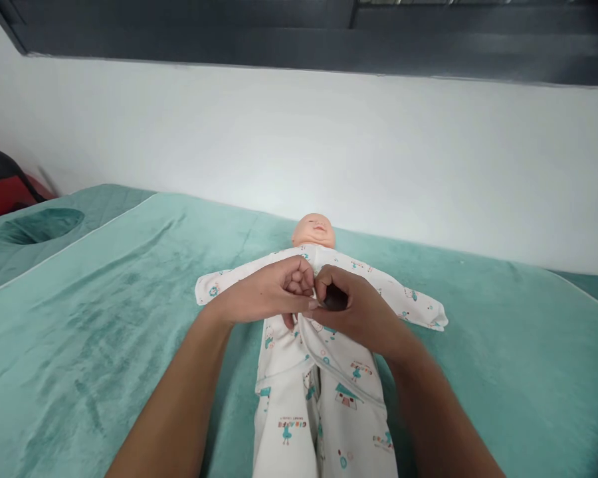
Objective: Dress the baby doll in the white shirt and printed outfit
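Observation:
A baby doll [313, 231] lies on its back on a teal padded table [104, 318], head toward the wall. It wears a white sleepsuit [329, 398] printed with small teal and orange pictures. My left hand [266, 292] and my right hand [351, 305] meet over the doll's chest. Both pinch the front edges of the sleepsuit, fingers curled and pressed together at the middle opening. The doll's chest is hidden under my hands.
A white wall runs behind the table, with a dark window frame [299, 33] above. The table has an oval face hole [40, 224] at the far left. A red and black object [0, 186] sits beyond the left edge.

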Demonstrator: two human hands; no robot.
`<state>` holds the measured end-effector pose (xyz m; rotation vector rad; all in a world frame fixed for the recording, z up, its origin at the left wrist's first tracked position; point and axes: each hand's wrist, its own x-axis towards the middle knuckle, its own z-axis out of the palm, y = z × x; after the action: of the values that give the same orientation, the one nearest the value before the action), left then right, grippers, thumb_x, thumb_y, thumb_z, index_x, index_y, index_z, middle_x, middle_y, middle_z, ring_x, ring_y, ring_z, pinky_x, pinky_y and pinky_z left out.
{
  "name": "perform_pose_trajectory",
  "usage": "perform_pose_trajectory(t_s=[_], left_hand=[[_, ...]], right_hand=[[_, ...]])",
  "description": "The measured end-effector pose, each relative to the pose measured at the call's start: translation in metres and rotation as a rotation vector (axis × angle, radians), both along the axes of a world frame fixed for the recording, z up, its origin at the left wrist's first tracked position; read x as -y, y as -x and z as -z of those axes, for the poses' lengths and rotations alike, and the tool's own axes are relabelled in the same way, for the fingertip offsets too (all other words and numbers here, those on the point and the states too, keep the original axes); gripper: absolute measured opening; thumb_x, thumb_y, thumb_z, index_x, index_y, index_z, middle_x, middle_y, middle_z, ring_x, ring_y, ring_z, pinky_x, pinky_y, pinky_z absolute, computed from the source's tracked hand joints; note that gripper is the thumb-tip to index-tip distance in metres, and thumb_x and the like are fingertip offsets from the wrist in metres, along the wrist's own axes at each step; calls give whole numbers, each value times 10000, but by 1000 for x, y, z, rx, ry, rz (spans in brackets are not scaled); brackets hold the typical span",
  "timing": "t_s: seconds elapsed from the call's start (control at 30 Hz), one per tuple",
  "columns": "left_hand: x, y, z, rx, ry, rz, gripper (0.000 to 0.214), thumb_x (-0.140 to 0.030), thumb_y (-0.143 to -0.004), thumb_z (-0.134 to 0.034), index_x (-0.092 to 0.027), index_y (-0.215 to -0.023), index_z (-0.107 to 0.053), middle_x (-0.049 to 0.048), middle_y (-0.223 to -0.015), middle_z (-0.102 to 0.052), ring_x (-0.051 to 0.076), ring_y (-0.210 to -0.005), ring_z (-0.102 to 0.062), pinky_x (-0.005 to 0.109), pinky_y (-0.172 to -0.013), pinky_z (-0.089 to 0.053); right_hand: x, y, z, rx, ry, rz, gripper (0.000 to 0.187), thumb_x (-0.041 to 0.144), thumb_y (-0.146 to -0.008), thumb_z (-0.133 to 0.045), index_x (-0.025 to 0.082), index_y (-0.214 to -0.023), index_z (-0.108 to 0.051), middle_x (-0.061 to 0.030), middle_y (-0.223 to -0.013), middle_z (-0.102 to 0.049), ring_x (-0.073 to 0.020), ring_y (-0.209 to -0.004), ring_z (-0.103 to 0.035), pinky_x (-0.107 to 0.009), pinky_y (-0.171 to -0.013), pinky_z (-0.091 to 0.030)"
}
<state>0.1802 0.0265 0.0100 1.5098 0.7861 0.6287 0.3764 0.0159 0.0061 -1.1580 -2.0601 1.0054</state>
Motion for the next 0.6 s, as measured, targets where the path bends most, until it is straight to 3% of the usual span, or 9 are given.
perform_pose_trajectory(t_s=[0.33, 0.6], left_hand=[[0, -2, 2, 1, -22, -62, 212, -55, -691, -523, -203, -832, -466, -61, -655, -551, 80, -521, -546, 209, -501, -469], [0, -7, 5, 194, -16, -96, 163, -101, -739, -631, -176, -801, -501, -48, -733, -547, 49, -533, -539, 193, -519, -446]], right_hand=[[-8, -7, 11, -157, 85, -82, 278, 252, -778, -698, 223, -772, -421, 31, -802, -441, -111, -676, -364, -259, -580, -316], [-17, -15, 16, -355, 81, -161, 279, 262, -766, -738, 219, -781, -463, 12, -873, -453, -125, -741, -416, -266, -599, -346]])
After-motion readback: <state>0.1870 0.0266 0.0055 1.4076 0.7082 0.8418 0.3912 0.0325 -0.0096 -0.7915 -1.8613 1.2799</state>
